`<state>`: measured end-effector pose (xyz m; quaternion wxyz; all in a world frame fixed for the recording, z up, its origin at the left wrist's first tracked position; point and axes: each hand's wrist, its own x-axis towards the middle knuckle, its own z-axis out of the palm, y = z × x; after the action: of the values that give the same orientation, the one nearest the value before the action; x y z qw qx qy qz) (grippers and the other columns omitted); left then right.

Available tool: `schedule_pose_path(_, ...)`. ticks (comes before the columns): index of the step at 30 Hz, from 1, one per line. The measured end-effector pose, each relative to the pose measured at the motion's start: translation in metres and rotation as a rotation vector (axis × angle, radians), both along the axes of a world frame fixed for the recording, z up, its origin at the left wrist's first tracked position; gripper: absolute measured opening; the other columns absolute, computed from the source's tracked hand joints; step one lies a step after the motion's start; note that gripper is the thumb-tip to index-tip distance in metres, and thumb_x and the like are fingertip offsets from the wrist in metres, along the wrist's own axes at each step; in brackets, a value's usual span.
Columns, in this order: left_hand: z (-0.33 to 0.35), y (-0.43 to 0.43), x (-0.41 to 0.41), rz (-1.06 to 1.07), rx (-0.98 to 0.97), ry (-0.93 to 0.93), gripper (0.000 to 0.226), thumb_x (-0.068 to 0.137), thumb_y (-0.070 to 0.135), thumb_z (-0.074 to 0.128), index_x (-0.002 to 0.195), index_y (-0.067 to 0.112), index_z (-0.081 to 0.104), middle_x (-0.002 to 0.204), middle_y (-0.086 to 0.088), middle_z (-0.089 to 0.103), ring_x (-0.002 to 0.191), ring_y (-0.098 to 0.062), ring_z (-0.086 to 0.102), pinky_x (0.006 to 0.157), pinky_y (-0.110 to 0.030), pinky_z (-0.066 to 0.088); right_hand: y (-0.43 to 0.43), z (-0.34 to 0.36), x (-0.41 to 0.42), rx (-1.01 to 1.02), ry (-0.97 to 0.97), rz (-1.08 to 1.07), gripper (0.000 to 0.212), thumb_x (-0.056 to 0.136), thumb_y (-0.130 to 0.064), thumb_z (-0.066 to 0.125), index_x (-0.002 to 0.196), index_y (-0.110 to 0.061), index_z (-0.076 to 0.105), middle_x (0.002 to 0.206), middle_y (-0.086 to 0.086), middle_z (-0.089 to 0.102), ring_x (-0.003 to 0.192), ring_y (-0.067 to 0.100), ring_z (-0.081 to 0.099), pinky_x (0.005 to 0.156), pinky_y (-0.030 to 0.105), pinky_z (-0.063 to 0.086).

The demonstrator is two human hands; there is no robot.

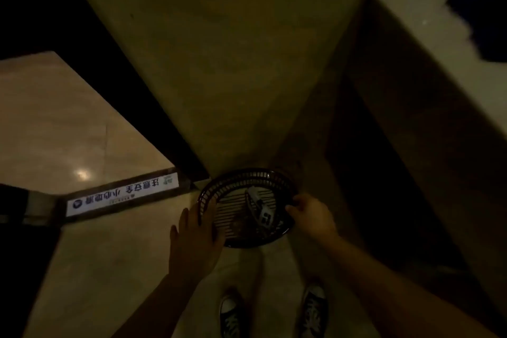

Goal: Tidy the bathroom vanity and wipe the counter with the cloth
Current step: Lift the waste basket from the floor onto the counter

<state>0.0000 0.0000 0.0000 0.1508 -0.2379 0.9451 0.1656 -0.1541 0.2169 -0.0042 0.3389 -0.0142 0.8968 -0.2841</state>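
Low in the centre of the frame, a dark, round, slatted plastic basket (247,207) is held between both hands above a pale tiled floor (109,269). The left hand (196,244) lies flat and mostly open against the basket's left rim, fingers spread, supporting rather than gripping. The right hand (312,217) is curled closed over the right rim, thumb on the inside. Inside the basket rests a small white packet with dark print (260,207), tilted, next to some darker item too dim to identify.

The grasp looks uneven: since the left hand only braces the rim, a tilt toward that side could let the basket slip, and the loose packet would probably slide out or catch in the open slats. The low light makes it harder to judge the basket's level.

The counter (428,44) runs along the upper right of the frame, well apart from the basket, with a dark crumpled cloth (480,19) lying on it, blurred. A broad beige wall panel (219,49) fills the upper centre directly behind the basket. At the left, a white floor strip with dark printed characters (123,195) marks a doorway threshold. At the bottom, two dark lace-up sneakers (233,315) stand just below the basket.
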Motion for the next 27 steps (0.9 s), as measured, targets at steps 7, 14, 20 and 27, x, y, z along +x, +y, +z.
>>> schedule_pose_path(7,-0.159,-0.021,-0.009,0.162,0.048,-0.102,0.073,0.093,0.049,0.051,0.154,0.028,0.017,0.157,-0.017,0.022,0.143,-0.037,0.018,0.108,-0.061,0.033,-0.019,-0.158,-0.023,0.037,-0.095,-0.265,0.045,0.095,-0.023,0.06,0.132,0.002,0.051,0.133,0.022,0.057,0.12,0.036,0.055,0.099,0.042,0.046)
schedule_pose_path(14,-0.272,-0.046,-0.026,0.163,0.006,-0.116,0.076,0.093,0.054,0.046,0.154,0.032,0.007,0.161,-0.013,0.006,0.146,-0.04,0.002,0.109,-0.068,0.024,-0.022,-0.265,-0.04,0.224,-0.076,-0.355,0.077,0.09,-0.042,0.064,0.146,-0.003,0.029,0.142,0.026,0.038,0.126,0.043,0.045,0.101,0.054,0.043)
schedule_pose_path(20,-0.311,-0.059,-0.044,0.283,0.123,-0.004,0.083,0.091,0.047,0.057,0.155,0.027,0.009,0.16,-0.018,0.001,0.145,-0.043,0.005,0.106,-0.066,0.033,-0.031,-0.306,-0.045,0.185,0.001,-0.446,0.071,0.093,-0.035,0.062,0.143,0.002,0.028,0.141,0.026,0.041,0.125,0.041,0.046,0.101,0.049,0.043)
schedule_pose_path(27,-0.315,-0.066,-0.074,0.551,0.238,0.069,0.096,0.074,0.077,0.048,0.153,0.039,0.008,0.155,-0.014,0.015,0.137,-0.04,0.018,0.106,-0.064,0.028,-0.035,-0.314,-0.048,0.22,0.051,-0.512,0.072,0.093,-0.043,0.058,0.143,0.001,0.032,0.141,0.025,0.04,0.125,0.042,0.044,0.104,0.047,0.038)
